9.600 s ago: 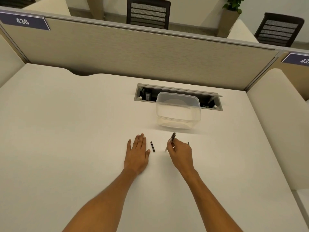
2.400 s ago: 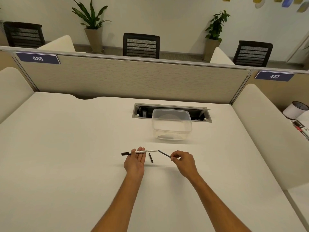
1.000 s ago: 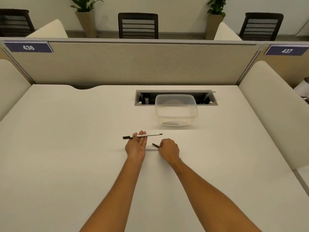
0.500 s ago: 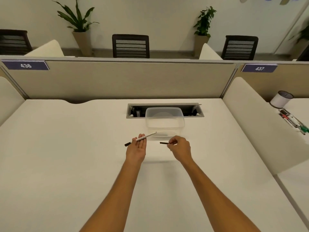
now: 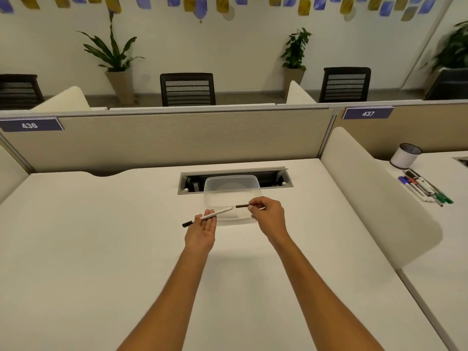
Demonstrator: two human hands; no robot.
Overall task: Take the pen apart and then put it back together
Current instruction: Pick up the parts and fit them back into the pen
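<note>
My left hand is palm up above the white desk and holds the white pen barrel across its fingertips; the barrel's black end points left. My right hand pinches a short dark pen piece between thumb and fingers. That piece lies level and points left at the barrel's open right end, with a small gap between them. Both hands hover in front of the clear container.
A clear plastic container stands just beyond my hands, before a cable slot in the desk. A beige divider runs along the back. On the neighbouring desk at right are markers and a white cup.
My right hand picked the dark piece up off the desk and has brought it closer to the barrel's right end. Both hands have risen; the view has tilted upward.
</note>
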